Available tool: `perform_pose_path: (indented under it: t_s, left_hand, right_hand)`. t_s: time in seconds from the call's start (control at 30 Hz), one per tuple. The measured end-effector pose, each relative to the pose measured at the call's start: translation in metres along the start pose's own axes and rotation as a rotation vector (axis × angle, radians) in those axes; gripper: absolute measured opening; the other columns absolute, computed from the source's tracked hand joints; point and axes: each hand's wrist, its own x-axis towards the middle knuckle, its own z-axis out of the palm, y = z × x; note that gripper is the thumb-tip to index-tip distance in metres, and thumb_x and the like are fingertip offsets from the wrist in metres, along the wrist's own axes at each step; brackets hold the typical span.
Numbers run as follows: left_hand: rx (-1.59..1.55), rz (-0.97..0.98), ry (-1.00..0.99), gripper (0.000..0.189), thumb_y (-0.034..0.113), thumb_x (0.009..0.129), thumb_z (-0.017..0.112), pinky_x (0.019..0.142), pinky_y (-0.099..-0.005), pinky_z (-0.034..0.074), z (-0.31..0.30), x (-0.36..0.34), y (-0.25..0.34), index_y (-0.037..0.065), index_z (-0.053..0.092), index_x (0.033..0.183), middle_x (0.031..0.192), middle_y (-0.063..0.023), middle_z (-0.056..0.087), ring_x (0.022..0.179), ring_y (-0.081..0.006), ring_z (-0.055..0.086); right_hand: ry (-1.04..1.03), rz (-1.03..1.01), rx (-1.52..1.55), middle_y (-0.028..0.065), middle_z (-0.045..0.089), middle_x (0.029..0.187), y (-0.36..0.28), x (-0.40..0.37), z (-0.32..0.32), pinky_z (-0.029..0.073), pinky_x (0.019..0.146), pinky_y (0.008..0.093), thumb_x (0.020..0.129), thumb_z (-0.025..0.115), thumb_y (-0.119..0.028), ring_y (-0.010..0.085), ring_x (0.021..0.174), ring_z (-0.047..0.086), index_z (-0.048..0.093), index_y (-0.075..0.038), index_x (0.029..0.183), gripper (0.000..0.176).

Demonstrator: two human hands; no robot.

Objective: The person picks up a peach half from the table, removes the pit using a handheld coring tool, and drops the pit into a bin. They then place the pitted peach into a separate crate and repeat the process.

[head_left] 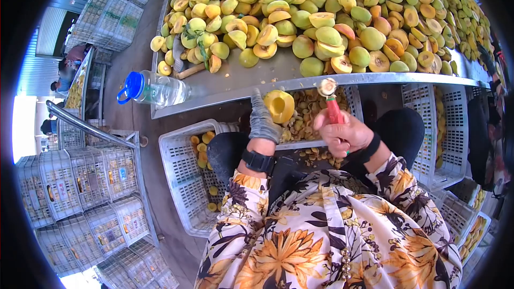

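My left hand [262, 122], in a grey glove, holds a yellow peach half [287, 108] with its hollowed cut face turned up. My bare right hand [347, 135] is closed around the red handle of a pitting spoon [334, 109]. Its round metal end points up, with a pale bit that looks like a pit or flesh in it. The spoon and the peach half are apart. Beyond both hands, a heap of halved and whole peaches [318, 48] covers much of a metal table [235, 77].
A clear bottle [163, 89] with a blue lid lies at the table's left edge near a wooden-handled tool [191, 70]. Below are a white crate [182, 192] with peach halves, a container of pits and scraps [308, 115], and another crate [452, 128]. Stacked crates [88, 198] stand left.
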Motion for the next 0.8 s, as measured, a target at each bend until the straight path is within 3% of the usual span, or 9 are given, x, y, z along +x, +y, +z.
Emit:
perform_pose_path:
  t_s: [0.1,0.17,0.3,0.37,0.4,0.43,0.57,0.63,0.8]
  left_hand:
    - [-0.091,0.221,0.193,0.062,0.066,0.081,0.034,0.038,-0.0271,0.043,0.011,-0.012,0.009,0.012,0.054,0.105,0.088,-0.0089,0.062,0.065,-0.0276,0.062]
    - [-0.029,0.208,0.048,0.062,0.065,0.080,0.036,0.039,-0.0260,0.043,0.000,-0.029,0.022,0.012,0.054,0.106,0.089,-0.0088,0.062,0.064,-0.0267,0.062]
    - [0.124,0.458,0.070,0.059,0.059,0.082,0.042,0.045,-0.0237,0.046,-0.044,-0.067,0.050,0.007,0.053,0.108,0.087,-0.0117,0.062,0.063,-0.0236,0.062]
    - [0.454,1.030,0.138,0.043,0.036,0.082,0.059,0.060,-0.0299,0.052,-0.077,-0.098,0.052,0.004,0.051,0.108,0.092,-0.0136,0.061,0.073,-0.0219,0.061]
    - [0.483,0.791,0.220,0.038,0.029,0.081,0.062,0.066,-0.0320,0.052,-0.170,-0.081,0.077,0.005,0.052,0.109,0.088,-0.0120,0.061,0.076,-0.0199,0.060]
    - [0.287,0.596,0.243,0.041,0.030,0.077,0.066,0.077,-0.0297,0.050,-0.135,-0.117,0.094,0.007,0.055,0.109,0.101,-0.0115,0.061,0.088,-0.0220,0.060]
    - [1.332,0.642,0.656,0.040,0.037,0.077,0.063,0.077,-0.0312,0.046,-0.163,-0.118,0.126,0.005,0.063,0.100,0.095,-0.0104,0.064,0.089,-0.0191,0.060]
    - [1.367,0.891,0.508,0.038,0.034,0.079,0.060,0.079,-0.0300,0.045,-0.119,-0.088,0.135,0.006,0.061,0.104,0.095,-0.0122,0.064,0.087,-0.0217,0.060]
    - [1.763,0.793,0.132,0.046,0.031,0.076,0.061,0.092,-0.0351,0.038,-0.013,0.017,0.140,0.011,0.053,0.117,0.115,-0.0173,0.053,0.109,-0.0283,0.050]
  right_hand:
    - [0.304,-0.032,-0.898,0.0057,0.050,0.055,0.015,0.012,-0.023,0.039,0.037,0.0307,0.083,0.050,-0.006,0.0173,0.039,0.048,0.050,-0.002,0.094,0.011]
    - [0.628,-0.476,-1.936,0.0157,0.056,0.061,0.031,0.016,-0.053,0.045,0.052,0.0379,0.078,0.057,-0.015,0.0320,0.054,0.056,0.052,-0.001,0.086,0.017]
    - [0.617,-0.294,-1.537,0.0198,0.056,0.066,0.030,0.012,-0.043,0.046,0.064,0.0414,0.070,0.063,-0.023,0.0372,0.068,0.056,0.053,-0.002,0.077,0.025]
    - [0.606,-0.333,-1.601,0.0196,0.057,0.068,0.034,0.012,-0.047,0.046,0.065,0.0416,0.069,0.064,-0.024,0.0372,0.070,0.056,0.053,-0.002,0.077,0.026]
    - [0.580,-0.357,-1.663,0.0193,0.058,0.071,0.036,0.013,-0.048,0.045,0.066,0.0418,0.069,0.065,-0.025,0.0373,0.071,0.056,0.054,-0.002,0.077,0.027]
    - [0.571,-0.281,-1.693,0.0199,0.059,0.073,0.038,0.012,-0.045,0.045,0.068,0.0419,0.068,0.067,-0.028,0.0370,0.073,0.057,0.053,-0.002,0.078,0.031]
    - [0.509,-0.093,-1.551,0.0218,0.059,0.074,0.042,0.023,-0.033,0.046,0.068,0.0412,0.068,0.068,-0.033,0.0360,0.074,0.059,0.048,0.003,0.100,0.051]
    - [0.506,-0.168,-1.520,0.0215,0.060,0.074,0.049,0.027,-0.030,0.047,0.067,0.0407,0.068,0.069,-0.032,0.0361,0.073,0.059,0.044,0.002,0.106,0.056]
    - [0.546,-0.301,-1.420,0.0202,0.060,0.074,0.045,0.018,-0.016,0.048,0.063,0.0410,0.069,0.067,-0.025,0.0360,0.070,0.060,0.035,0.000,0.118,0.064]
